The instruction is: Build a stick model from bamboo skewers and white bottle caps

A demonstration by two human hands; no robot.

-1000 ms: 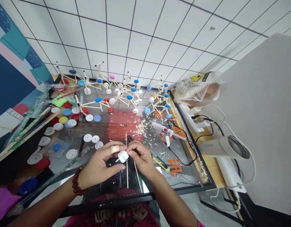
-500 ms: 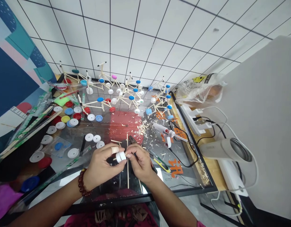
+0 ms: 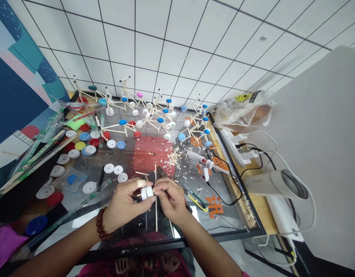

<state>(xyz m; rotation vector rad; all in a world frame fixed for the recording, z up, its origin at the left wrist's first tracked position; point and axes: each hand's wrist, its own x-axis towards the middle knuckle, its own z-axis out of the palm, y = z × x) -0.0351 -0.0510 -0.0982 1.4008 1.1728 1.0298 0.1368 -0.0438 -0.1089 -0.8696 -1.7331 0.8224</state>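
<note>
My left hand (image 3: 126, 203), with a bandage on one finger, grips a pair of white bottle caps (image 3: 146, 193) set face to face between thumb and fingers. A thin wooden stick pokes out from the caps' left side. On their right side, my right hand (image 3: 172, 201) pinches a small end, apparently of the stick; its fingertips partly hide it. Below both hands a long wooden stick (image 3: 156, 219) lies on the dark tabletop. Pliers (image 3: 160, 172) lie just beyond my right fingers. Three loose white caps (image 3: 118, 170) rest near my left hand.
Stick-and-cap models (image 3: 160, 120) stand along the tiled wall. A glue gun (image 3: 198, 157) with its cord and a yellow utility knife (image 3: 198, 203) lie to the right. Wood shavings (image 3: 175, 156) scatter mid-table. Many coloured caps (image 3: 80, 146) spread at left. A power strip (image 3: 233, 144) sits on the right ledge.
The paired caps have turned slightly and now lie more level between my hands. Both hands keep their hold and have hardly moved.
</note>
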